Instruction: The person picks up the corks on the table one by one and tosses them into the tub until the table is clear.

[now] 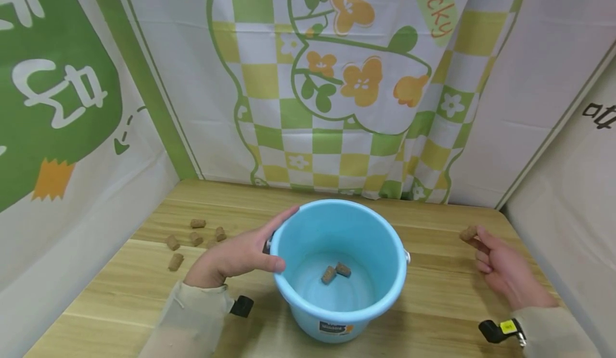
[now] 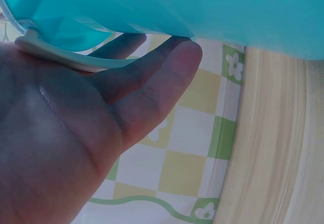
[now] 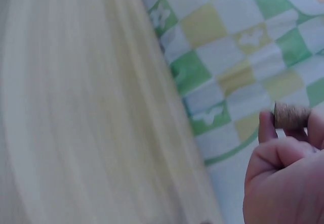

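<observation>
A light blue bucket (image 1: 339, 315) stands upright on the wooden table. My left hand (image 1: 245, 251) grips its left side, thumb over the rim and the other fingers along the outer wall. In the left wrist view, the bucket's white handle (image 2: 76, 59) passes across that hand. Two corks, one of them the left cork (image 1: 329, 275), lie on the bucket's bottom. Off to the right of the bucket, my right hand (image 1: 505, 267) pinches another cork (image 3: 291, 116) between thumb and fingertips, raised over the table.
Several loose corks (image 1: 176, 262) are scattered on the table (image 1: 115, 294) left of the bucket, close to my left forearm. A patterned curtain (image 1: 337, 149) hangs behind the table's back edge, and printed cloth walls (image 1: 568, 187) flank both sides.
</observation>
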Available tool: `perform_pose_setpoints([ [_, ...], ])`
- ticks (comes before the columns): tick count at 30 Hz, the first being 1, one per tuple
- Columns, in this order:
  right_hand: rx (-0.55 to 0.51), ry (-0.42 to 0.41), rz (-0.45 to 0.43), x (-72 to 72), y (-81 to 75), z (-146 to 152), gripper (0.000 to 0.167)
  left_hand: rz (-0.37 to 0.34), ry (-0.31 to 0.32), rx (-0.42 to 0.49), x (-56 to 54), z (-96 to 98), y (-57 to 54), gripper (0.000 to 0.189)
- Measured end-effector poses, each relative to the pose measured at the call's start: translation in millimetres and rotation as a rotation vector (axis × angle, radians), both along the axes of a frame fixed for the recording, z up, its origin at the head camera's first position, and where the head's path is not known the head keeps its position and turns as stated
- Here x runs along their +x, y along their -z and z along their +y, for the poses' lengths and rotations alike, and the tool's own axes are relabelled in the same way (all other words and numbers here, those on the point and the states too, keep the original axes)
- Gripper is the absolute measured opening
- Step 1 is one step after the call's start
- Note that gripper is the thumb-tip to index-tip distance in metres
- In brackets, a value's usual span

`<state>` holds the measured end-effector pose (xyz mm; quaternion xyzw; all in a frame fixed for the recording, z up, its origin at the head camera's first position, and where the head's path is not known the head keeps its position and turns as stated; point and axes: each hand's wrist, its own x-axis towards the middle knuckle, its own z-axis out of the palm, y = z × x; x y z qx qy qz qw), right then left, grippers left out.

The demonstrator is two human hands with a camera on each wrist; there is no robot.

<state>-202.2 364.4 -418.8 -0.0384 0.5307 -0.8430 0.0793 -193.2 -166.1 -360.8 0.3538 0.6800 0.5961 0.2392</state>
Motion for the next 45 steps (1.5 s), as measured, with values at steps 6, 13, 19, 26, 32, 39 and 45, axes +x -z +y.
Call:
perform_pose_setpoints([
  [6, 0.064, 0.069, 0.049, 0.2, -21.2, -20, 0.029, -0.004, 0.023, 0.023, -1.1, 0.4, 0.8, 0.109],
  [13, 0.441, 0.112, 0.233, 6.4, -72.0, -61, 0.026, -0.008, 0.024, 0.034, -0.9, 0.1, 1.2, 0.109],
  [19, 0.915, 0.182, 0.331, 28.3, -122.1, -108, 0.045, -0.006, 0.000, 0.011, 0.5, -0.5, 0.8, 0.108],
  [26, 1.238, 0.157, 0.659, 45.4, -148.4, -155, 0.029, -0.012, 0.004, 0.017, 0.0, 0.4, 0.5, 0.108],
  [32, 1.249, 0.079, 0.825, 52.6, -153.9, -181, 0.024, -0.010, 0.007, 0.026, -1.1, 1.1, 1.3, 0.109],
  [39, 1.245, 0.038, 0.883, 54.8, -154.1, -193, 0.023, -0.011, 0.004, 0.027, -1.2, 1.2, 1.5, 0.109],
  [45, 1.257, 0.019, 0.912, 52.2, -150.9, -197, 0.022, -0.014, -0.007, 0.023, -0.4, 0.7, 1.7, 0.109],
])
